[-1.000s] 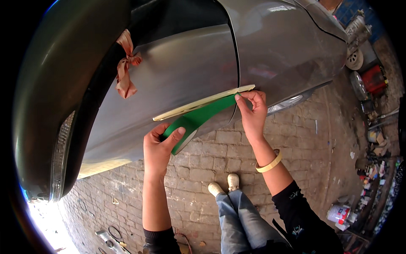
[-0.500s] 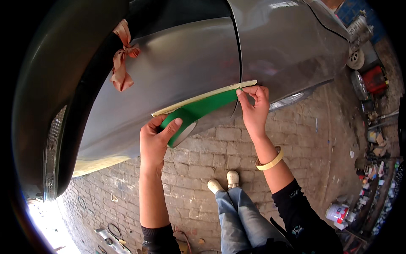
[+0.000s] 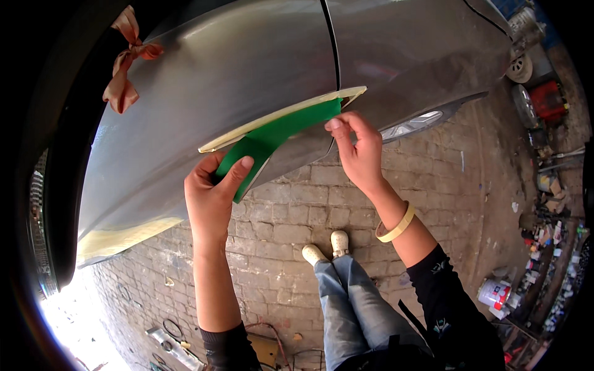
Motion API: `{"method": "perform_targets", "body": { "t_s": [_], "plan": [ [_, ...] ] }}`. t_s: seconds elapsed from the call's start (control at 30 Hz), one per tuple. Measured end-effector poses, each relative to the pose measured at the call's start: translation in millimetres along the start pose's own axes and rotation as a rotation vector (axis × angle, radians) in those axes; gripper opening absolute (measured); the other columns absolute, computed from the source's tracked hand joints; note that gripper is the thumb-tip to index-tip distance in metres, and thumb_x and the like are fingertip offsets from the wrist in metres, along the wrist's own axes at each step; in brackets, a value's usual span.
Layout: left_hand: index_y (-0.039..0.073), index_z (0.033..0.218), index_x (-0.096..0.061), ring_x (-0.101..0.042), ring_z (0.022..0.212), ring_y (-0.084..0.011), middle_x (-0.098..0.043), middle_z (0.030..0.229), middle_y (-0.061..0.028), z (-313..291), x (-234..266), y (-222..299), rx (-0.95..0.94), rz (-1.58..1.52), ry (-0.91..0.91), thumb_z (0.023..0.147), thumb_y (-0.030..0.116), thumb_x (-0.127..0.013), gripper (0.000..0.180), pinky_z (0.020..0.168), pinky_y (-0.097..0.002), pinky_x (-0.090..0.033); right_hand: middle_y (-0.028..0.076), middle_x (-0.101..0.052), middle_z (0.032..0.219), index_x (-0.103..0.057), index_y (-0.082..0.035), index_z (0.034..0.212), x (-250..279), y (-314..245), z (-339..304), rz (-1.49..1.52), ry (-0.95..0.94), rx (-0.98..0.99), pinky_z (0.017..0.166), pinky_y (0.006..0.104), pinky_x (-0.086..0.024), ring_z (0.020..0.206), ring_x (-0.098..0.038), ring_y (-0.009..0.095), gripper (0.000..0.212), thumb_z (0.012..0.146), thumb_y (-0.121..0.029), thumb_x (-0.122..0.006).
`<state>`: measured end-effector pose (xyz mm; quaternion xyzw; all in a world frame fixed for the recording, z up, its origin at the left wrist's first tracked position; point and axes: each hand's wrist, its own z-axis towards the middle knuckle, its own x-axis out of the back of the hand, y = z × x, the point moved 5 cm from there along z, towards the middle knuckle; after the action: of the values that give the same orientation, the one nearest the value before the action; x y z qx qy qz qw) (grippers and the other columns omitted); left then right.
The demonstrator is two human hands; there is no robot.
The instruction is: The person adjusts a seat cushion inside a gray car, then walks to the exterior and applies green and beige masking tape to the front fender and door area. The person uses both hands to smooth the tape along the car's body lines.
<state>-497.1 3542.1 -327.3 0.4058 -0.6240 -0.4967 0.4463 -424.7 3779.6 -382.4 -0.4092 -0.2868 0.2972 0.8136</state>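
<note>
Centre frame: green tape (image 3: 272,137) stretched along grey car panel (image 3: 235,74); left hand (image 3: 213,198) fingers clamped on its lower end, right hand (image 3: 359,148) fingertips pinching upper end.

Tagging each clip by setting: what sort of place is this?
Probably an outdoor car body or paint yard: a grey car with tape along its panel, a green sheet held against it, brick paving, and cans and clutter at the edge.
</note>
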Motion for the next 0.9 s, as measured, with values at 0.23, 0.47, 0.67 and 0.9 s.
{"method": "perform_targets", "body": {
  "t_s": [0.23,0.47,0.67,0.9],
  "plan": [
    [0.002,0.077,-0.066,-0.047,0.057,-0.0117,-0.058,0.065,0.0007,-28,-11,29,-0.199,0.433,0.042,0.074,0.018,-0.082,0.023,0.06,-0.0271,-0.035,0.006,-0.067,0.085,-0.064,0.0,0.094,-10,-4,10,0.04,-0.069,-0.044,0.064,0.0258,-0.048,0.068,-0.061,0.013,0.005,0.089,-0.003,-0.063],
    [0.007,0.085,-0.064,-0.054,0.064,-0.02,-0.057,0.066,-0.0019,-84,-68,48,-0.739,0.777,-0.124,0.071,0.02,-0.081,0.026,0.065,-0.0347,-0.041,0.006,-0.069,0.086,-0.066,0.0,0.094,-9,-1,9,0.061,-0.09,-0.101,0.071,0.0268,-0.05,0.074,-0.063,0.014,0.01,0.085,0.0,-0.066],
    [0.005,0.085,-0.061,-0.056,0.065,-0.0217,-0.058,0.068,-0.0031,-80,-59,52,-0.776,0.891,-0.089,0.071,0.018,-0.08,0.027,0.066,-0.0359,-0.043,0.007,-0.069,0.086,-0.065,0.0,0.094,-11,1,6,0.037,-0.065,-0.12,0.072,0.0269,-0.05,0.075,-0.064,0.014,0.008,0.086,0.0,-0.066],
    [0.005,0.075,-0.059,-0.06,0.065,-0.0273,-0.062,0.067,-0.0077,-30,-27,57,-0.725,0.993,0.066,0.071,0.018,-0.079,0.024,0.067,-0.0373,-0.046,0.006,-0.07,0.085,-0.064,-0.001,0.092,-14,2,4,0.071,-0.01,-0.143,0.07,0.0259,-0.05,0.073,-0.064,0.013,0.007,0.088,-0.004,-0.069]
  ]
}}
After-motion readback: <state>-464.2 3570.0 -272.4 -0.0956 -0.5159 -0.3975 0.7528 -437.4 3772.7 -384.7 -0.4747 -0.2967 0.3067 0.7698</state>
